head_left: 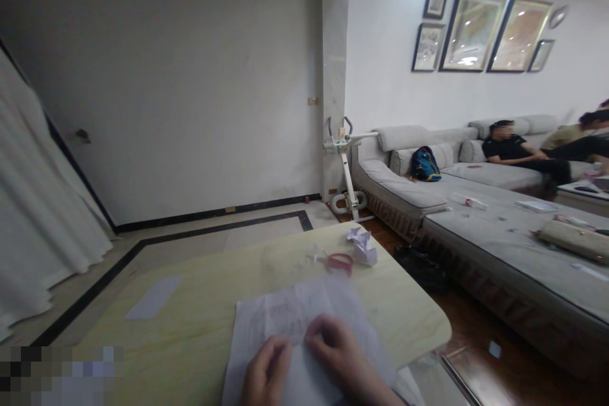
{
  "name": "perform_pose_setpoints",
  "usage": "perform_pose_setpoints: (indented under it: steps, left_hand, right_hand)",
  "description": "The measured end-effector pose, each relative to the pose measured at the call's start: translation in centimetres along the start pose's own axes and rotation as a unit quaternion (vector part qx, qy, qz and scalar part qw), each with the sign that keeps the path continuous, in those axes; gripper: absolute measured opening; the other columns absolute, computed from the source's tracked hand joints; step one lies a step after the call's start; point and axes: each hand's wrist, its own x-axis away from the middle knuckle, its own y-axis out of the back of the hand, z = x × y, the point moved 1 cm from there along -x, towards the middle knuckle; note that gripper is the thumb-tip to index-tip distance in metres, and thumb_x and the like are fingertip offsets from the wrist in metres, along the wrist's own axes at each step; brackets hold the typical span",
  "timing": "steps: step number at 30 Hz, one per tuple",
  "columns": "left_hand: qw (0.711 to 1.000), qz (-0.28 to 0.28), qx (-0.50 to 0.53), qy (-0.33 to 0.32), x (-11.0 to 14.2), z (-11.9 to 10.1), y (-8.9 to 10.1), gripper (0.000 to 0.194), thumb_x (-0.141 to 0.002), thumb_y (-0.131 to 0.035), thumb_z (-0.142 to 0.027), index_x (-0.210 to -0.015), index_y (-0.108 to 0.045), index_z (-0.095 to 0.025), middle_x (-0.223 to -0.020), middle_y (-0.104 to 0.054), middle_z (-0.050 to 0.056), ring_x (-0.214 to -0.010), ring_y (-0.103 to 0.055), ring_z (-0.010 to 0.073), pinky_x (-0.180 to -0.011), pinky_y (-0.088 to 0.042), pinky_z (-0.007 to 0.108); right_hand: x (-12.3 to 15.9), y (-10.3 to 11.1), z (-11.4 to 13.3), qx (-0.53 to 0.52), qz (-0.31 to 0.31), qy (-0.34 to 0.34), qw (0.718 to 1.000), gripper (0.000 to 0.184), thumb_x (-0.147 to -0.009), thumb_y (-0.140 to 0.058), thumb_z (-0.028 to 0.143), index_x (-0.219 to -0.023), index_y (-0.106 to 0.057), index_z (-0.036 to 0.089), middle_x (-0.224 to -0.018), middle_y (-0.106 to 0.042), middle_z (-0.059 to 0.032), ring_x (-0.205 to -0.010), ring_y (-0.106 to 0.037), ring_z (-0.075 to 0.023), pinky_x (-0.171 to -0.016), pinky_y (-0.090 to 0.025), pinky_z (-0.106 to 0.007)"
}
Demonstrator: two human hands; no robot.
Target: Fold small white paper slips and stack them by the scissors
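A large creased sheet of paper (266,314) with faint markings lies on the pale yellow table (200,323). Over it, my left hand (269,368) and my right hand (340,352) are close together with curled, pinching fingers. Between them is a plain white piece of paper (304,377), and both hands grip its upper part. Its lower end runs out of view, and blur hides the exact fingertip contact. Beyond the sheet are red-handled scissors (339,262) and crumpled white paper (365,249). A white paper strip (153,298) rests at the table's left.
To the right stands a long grey sofa (499,228) with a blue backpack (425,163) on it. A person (508,149) sits farther back, with others at the right edge. An exercise bike (349,171) stands by the pillar; a white curtain (42,203) hangs left.
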Motion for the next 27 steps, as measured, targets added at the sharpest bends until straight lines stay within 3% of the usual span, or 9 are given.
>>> perform_pose_setpoints:
  steps: [6,10,15,19,23,27]
  left_hand:
    - [1.0,-0.005,0.02,-0.002,-0.4,1.0,0.2,0.031,-0.079,-0.062,-0.047,-0.086,-0.072,-0.019,-0.082,-0.078,0.006,-0.075,-0.073,0.0255,-0.067,-0.058,0.028]
    - [1.0,-0.008,0.025,-0.001,-0.2,1.0,0.3,0.033,-0.078,-0.063,-0.048,-0.093,-0.072,-0.02,-0.072,-0.075,0.003,-0.06,-0.068,0.0224,-0.053,-0.054,0.027]
    - [0.998,-0.025,0.053,0.02,0.4,1.3,0.4,0.034,-0.081,-0.06,-0.051,-0.094,-0.07,-0.021,-0.063,-0.071,0.0,-0.056,-0.067,0.0219,-0.048,-0.051,0.026]
    - [0.998,-0.018,0.057,0.03,0.4,1.6,0.4,0.029,-0.078,-0.063,-0.046,-0.091,-0.07,-0.021,-0.068,-0.074,0.001,-0.066,-0.07,0.0243,-0.056,-0.055,0.027]
    - [0.994,-0.053,0.082,0.038,0.4,1.5,0.1,0.024,-0.077,-0.062,-0.041,-0.088,-0.07,-0.021,-0.081,-0.077,0.003,-0.08,-0.072,0.0251,-0.072,-0.056,0.028]
    - [0.994,-0.049,0.078,0.064,0.4,1.5,0.3,0.026,-0.076,-0.062,-0.042,-0.09,-0.07,-0.021,-0.077,-0.075,0.003,-0.074,-0.07,0.0248,-0.066,-0.056,0.029]
  right_hand:
    - [-0.3,0.1,-0.3,-0.025,0.007,0.009,1.0,0.011,-0.075,-0.057,0.016,-0.073,-0.065,0.022,-0.072,-0.066,0.0002,-0.073,-0.06,-0.0183,-0.067,-0.044,-0.026]
    - [-0.2,0.4,0.6,-0.016,-0.001,0.014,1.0,0.009,-0.075,-0.057,0.016,-0.072,-0.064,0.021,-0.072,-0.066,-0.0013,-0.073,-0.06,-0.0193,-0.069,-0.045,-0.028]
    - [0.1,0.3,1.1,-0.007,0.001,0.019,1.0,0.008,-0.075,-0.058,0.018,-0.073,-0.064,0.02,-0.073,-0.066,-0.0022,-0.074,-0.06,-0.02,-0.069,-0.046,-0.029]
    - [0.2,-0.2,0.5,-0.024,0.007,0.018,1.0,0.006,-0.075,-0.057,0.019,-0.072,-0.063,0.02,-0.072,-0.065,-0.002,-0.071,-0.06,-0.0193,-0.067,-0.046,-0.029]
    - [0.0,-0.2,0.0,-0.029,0.012,0.016,0.999,0.006,-0.075,-0.057,0.019,-0.072,-0.063,0.019,-0.072,-0.065,-0.0017,-0.071,-0.06,-0.0188,-0.066,-0.045,-0.028]
    - [-0.1,0.0,-0.2,-0.028,0.013,0.02,0.999,0.007,-0.075,-0.057,0.019,-0.073,-0.063,0.019,-0.073,-0.065,-0.0016,-0.072,-0.06,-0.0183,-0.067,-0.045,-0.027]
